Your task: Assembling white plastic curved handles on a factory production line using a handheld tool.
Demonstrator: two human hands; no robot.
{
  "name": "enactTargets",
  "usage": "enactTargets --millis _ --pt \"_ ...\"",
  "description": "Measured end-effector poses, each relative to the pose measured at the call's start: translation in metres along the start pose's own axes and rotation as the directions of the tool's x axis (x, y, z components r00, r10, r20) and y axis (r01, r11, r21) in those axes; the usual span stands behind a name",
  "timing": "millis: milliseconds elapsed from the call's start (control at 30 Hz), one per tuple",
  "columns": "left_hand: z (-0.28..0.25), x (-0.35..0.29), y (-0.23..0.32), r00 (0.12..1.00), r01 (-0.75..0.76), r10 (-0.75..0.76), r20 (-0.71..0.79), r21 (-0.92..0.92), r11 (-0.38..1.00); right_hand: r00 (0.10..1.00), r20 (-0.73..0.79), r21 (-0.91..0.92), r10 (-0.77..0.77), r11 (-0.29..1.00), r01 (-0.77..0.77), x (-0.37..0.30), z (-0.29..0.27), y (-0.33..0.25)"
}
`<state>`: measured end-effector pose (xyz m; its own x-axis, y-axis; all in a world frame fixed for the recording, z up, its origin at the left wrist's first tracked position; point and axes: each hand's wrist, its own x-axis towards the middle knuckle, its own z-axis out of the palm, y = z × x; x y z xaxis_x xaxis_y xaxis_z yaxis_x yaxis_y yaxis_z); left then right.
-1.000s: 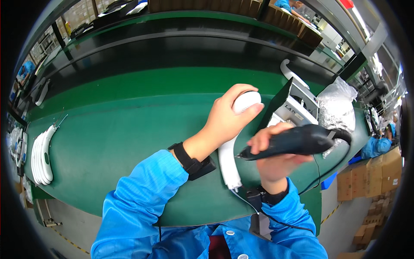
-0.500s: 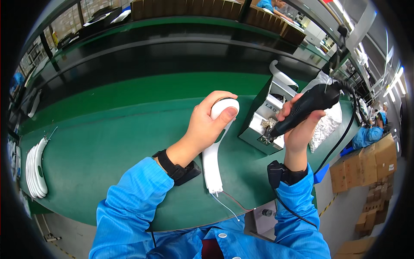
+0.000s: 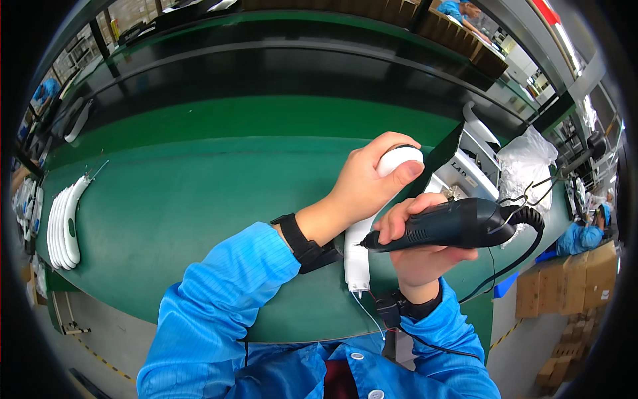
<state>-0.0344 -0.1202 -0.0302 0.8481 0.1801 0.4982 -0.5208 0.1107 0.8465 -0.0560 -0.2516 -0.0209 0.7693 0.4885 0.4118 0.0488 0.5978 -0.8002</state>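
Observation:
My left hand [image 3: 365, 178] is closed around the rounded head of a white curved plastic housing [image 3: 357, 269]. The housing's long body runs down toward me, and thin wires come out of its lower end. In my right hand [image 3: 422, 265] lies a black electric screwdriver [image 3: 452, 225] with a coiled cord, fingers wrapped about its body. The bit points left and appears at the housing's body, below my left hand. Whether it touches the surface, I cannot tell. Part of the housing is hidden by my left hand.
Several white curved housings [image 3: 63, 229] are stacked at the left of the green table [image 3: 179, 199]. A screw box [image 3: 475, 174] stands right of my hands, beside a clear plastic bag [image 3: 525, 159]. Cardboard boxes [image 3: 565, 279] and a co-worker in blue [image 3: 578, 237] are farther right.
My right hand has brought the screwdriver away from the screw box, left and down to the housing, its bit now pointing left. The left hand still grips the housing. The whole view has shifted.

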Motion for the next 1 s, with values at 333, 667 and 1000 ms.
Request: enactTargets --millis 333,667,1000 --pt "0.000 -0.004 0.010 0.997 0.053 -0.049 -0.062 0.056 0.997 0.997 0.035 -0.007 0.062 0.998 -0.062 -0.006 -0.009 0.025" --pt "-0.030 0.001 0.045 0.996 -0.085 0.075 0.042 0.545 0.834 0.997 -0.065 -0.053 0.029 0.998 -0.032 -0.003 0.008 0.013" --pt "-0.196 0.031 0.058 0.723 0.271 0.441 -0.531 0.806 0.527 0.946 -0.059 -0.081 -0.319 0.946 0.313 0.014 -0.056 -0.029"
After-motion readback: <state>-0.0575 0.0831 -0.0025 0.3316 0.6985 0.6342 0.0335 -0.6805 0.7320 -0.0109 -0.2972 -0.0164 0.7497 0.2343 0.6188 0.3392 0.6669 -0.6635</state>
